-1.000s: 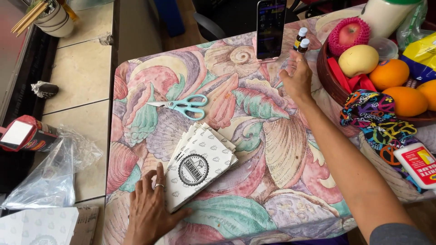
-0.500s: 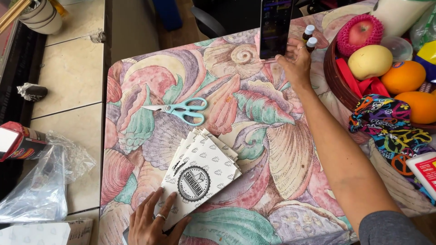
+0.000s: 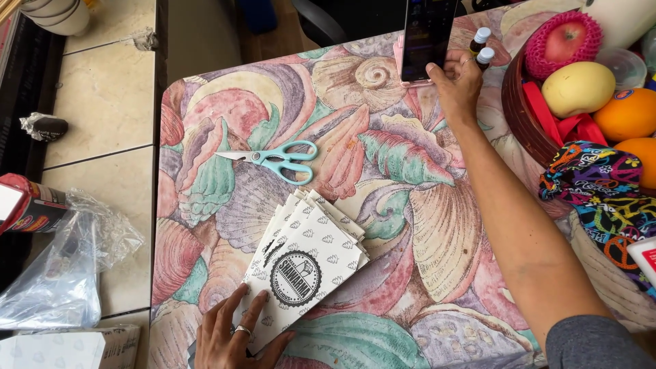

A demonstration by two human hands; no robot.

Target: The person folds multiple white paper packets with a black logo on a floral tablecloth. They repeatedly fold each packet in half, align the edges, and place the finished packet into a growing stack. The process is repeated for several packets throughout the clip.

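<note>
A crumpled clear plastic bag (image 3: 58, 273) lies on the tiled floor at far left. On the shell-patterned tabletop (image 3: 424, 225), the left hand (image 3: 236, 338) presses flat, fingers spread, on a fanned stack of white paper bags (image 3: 304, 270). Teal scissors (image 3: 273, 159) lie beyond them. The right hand (image 3: 456, 76) grips the lower edge of an upright smartphone (image 3: 427, 37), beside two small bottles (image 3: 481, 46) and a fruit basket (image 3: 523, 119).
</note>
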